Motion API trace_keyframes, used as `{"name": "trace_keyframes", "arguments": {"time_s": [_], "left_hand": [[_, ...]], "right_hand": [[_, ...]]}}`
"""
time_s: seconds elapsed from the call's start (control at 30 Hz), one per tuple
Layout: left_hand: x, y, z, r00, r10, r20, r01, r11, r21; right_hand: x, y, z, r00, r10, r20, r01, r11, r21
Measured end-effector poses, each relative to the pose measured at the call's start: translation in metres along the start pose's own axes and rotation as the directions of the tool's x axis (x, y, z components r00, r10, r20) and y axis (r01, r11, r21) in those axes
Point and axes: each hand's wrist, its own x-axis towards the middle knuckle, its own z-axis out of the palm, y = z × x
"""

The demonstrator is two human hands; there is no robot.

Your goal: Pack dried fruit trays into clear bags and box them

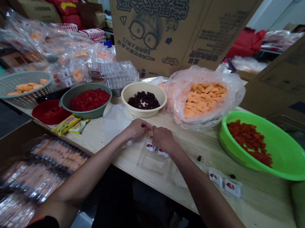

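- Pinching narrow, the fingers (146, 127) of the left hand (137, 130) and right hand (162, 139) meet; anything held is too small to tell.
- Just below them: a clear tray (152, 164) and red-printed sachets (150, 146) on the wooden surface (257, 205).
- Beyond: a white bowl of dark fruit (125, 94).

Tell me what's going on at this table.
A person is working at a wooden table with bare hands. The left hand and right hand meet, fingertips together, just above a clear plastic tray and small red-and-white labels; whatever they hold is too small to tell. Nearby sit a cream bowl of dark dried fruit, a green basin of red dried fruit and a plastic bag of orange pieces.
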Motion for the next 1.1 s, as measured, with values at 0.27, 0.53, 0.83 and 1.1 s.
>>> {"name": "trace_keyframes", "arguments": {"time_s": [0.27,0.53,0.83,1.1], "left_hand": [[-0.013,0.014,0.015,0.989,0.118,0.087,-0.144,0.897,0.418],[-0.003,0.012,0.003,0.967,0.202,0.153,-0.247,0.887,0.391],[0.007,0.018,0.006,0.963,0.183,0.199,-0.260,0.829,0.495],[0.004,0.034,0.019,0.985,0.143,0.098,-0.173,0.797,0.578]], "right_hand": [[0.008,0.033,-0.011,0.979,0.097,-0.179,-0.071,0.987,0.146],[-0.025,0.093,-0.020,0.952,0.274,-0.136,-0.098,0.693,0.714],[-0.042,0.074,-0.009,0.993,0.091,-0.079,-0.081,0.989,0.121],[-0.039,0.047,0.003,0.993,0.097,0.071,-0.092,0.993,-0.069]]}}
